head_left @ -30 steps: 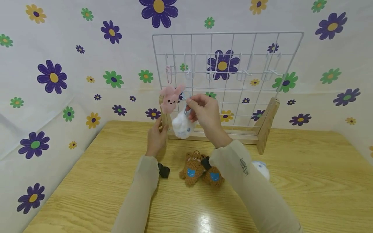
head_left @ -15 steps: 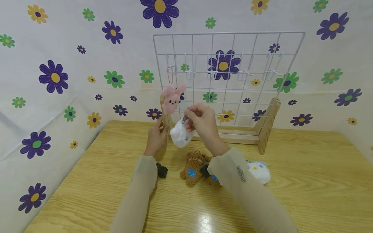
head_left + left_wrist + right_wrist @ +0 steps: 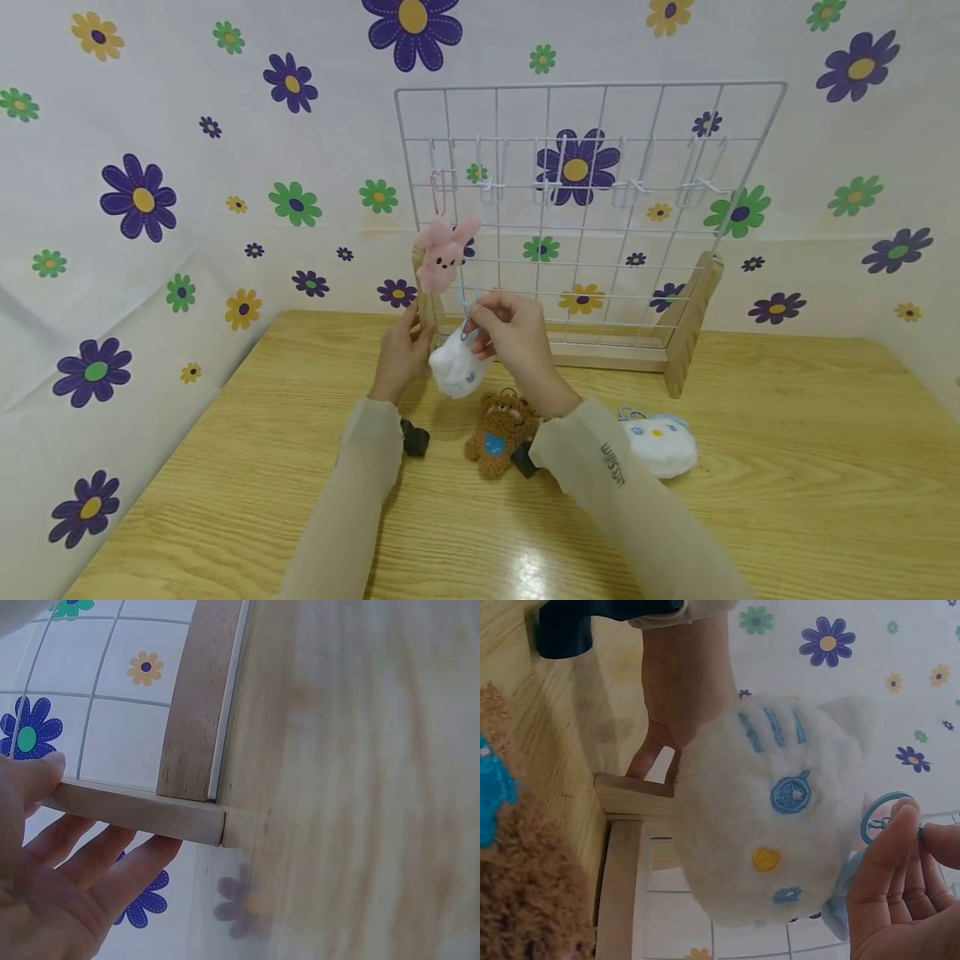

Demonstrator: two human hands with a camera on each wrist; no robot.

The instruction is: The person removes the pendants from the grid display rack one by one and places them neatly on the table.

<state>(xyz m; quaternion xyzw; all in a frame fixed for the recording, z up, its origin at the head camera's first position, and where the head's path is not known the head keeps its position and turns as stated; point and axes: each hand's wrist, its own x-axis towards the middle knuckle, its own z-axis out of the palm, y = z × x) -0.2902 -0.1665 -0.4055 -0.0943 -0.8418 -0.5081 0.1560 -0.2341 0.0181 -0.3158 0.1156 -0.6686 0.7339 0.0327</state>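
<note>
My left hand [image 3: 399, 357] grips the left wooden upright [image 3: 142, 808] of a white wire grid rack [image 3: 585, 84]. In the left wrist view the thumb lies on one side of the wood and the fingers on the other. My right hand [image 3: 517, 346] pinches the blue metal ring and clasp [image 3: 869, 819] of a white plush cat keychain [image 3: 727, 810]. The plush hangs above the table in front of the rack's lower left, its blue-and-yellow stitched face towards the right wrist camera. Just above it, a pink plush bunny [image 3: 438, 258] hangs by a bead chain from the leftmost hook.
A brown plush bear [image 3: 498, 429] lies on the wooden table [image 3: 247, 467] below the hands; my right sleeve covers the area beside it. Another white plush keychain [image 3: 663, 450] lies to the right. Several white hooks [image 3: 491, 190] run along the grid.
My right hand has moved down and slightly left, lowering the white plush cat keychain. The other white plush on the table shows more from behind my sleeve. My left hand stays on the upright.
</note>
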